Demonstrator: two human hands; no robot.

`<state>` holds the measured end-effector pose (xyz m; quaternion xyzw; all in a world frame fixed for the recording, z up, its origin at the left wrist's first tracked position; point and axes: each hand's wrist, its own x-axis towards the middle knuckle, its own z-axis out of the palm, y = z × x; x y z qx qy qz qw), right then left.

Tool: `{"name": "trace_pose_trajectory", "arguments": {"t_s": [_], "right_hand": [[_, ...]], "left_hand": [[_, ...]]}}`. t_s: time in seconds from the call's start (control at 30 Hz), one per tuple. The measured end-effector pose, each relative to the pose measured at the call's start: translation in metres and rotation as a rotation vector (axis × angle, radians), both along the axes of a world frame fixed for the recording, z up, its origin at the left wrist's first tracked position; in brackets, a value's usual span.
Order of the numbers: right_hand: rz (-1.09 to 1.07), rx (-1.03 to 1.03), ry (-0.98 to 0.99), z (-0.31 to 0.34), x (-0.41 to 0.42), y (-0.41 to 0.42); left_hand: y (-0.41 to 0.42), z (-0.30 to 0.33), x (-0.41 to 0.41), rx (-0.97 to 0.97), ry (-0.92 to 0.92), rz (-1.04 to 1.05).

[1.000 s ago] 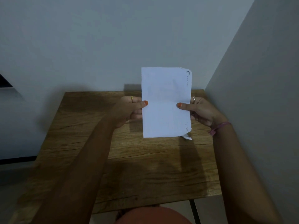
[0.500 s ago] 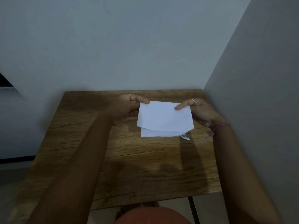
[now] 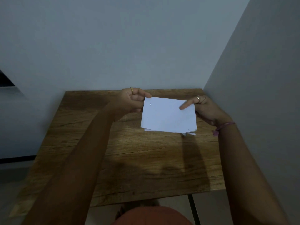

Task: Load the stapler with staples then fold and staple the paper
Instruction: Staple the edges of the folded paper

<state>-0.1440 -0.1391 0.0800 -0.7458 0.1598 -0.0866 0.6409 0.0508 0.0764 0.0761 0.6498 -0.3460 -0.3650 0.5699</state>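
The folded white sheet of paper [image 3: 168, 116] is held over the far right part of the brown wood-grain tabletop [image 3: 129, 159], its upper layer slightly askew on the lower one. The left hand [image 3: 131, 101] pinches the sheet's far left corner, fingers [image 3: 146, 95] closed on it. The right hand [image 3: 205, 109] grips the right edge, one finger lying across the top face (a gold ring shows on each hand). A pink wristband [image 3: 223, 126] circles the right wrist.

bare table [image 3: 133, 159] front, walls [image 3: 253, 98] (right) close
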Motion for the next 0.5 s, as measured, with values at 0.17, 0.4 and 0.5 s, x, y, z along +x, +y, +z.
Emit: {"name": "trace_pose_trajectory", "arguments": {"t_s": [0.17,0.4,0.5], "right_hand": [[0.001,0.096,0.032,-0.0027,-0.0037,0.0017],[-0.029,0.126,0.025,-0.0058,-0.006,0.0043],[-0.035,0.134,0.025,-0.0068,-0.0059,0.0058]], "left_hand": [[0.0004,0.0014,-0.0004,0.0,0.032,0.003],[-0.0027,0.0062,0.0002,-0.051,0.244,-0.059],[-0.005,0.0064,0.0018,-0.026,0.266,-0.05]]}}
